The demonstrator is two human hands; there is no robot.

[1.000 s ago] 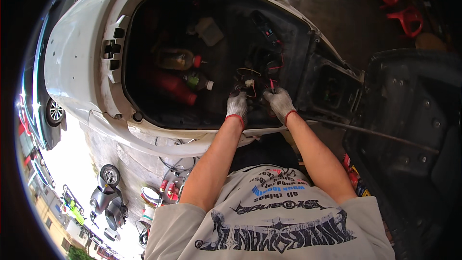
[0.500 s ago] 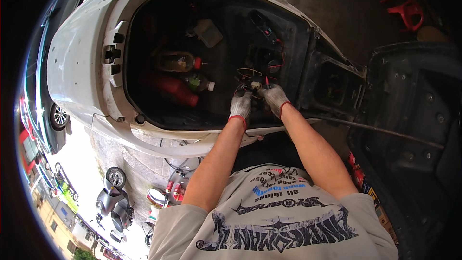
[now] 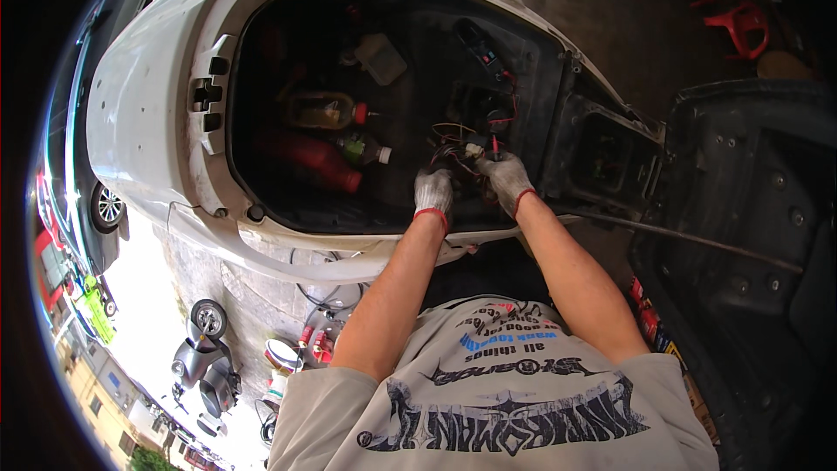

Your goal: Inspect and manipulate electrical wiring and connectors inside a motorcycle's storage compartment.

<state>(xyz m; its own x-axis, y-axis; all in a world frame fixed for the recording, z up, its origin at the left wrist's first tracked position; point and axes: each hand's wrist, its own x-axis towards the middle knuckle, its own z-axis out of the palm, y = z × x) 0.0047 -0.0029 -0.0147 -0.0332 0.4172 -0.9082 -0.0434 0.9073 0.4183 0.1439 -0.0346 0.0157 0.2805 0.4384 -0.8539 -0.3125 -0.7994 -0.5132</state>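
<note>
Red probe [image 3: 496, 146] noted just right of the frame's centre, long axis near vertical, its visible end towards the upper edge, the lower part hidden by the gloved right hand [image 3: 506, 180] clamped on it. Gloved left hand [image 3: 434, 191], apart from the right, is curled at thin wires [image 3: 447, 154], grip not determinable; a white connector [image 3: 473, 149] obstructs the gap between. Above, a dark meter [image 3: 479, 47] lies aslant in the black compartment [image 3: 423, 35].
</note>
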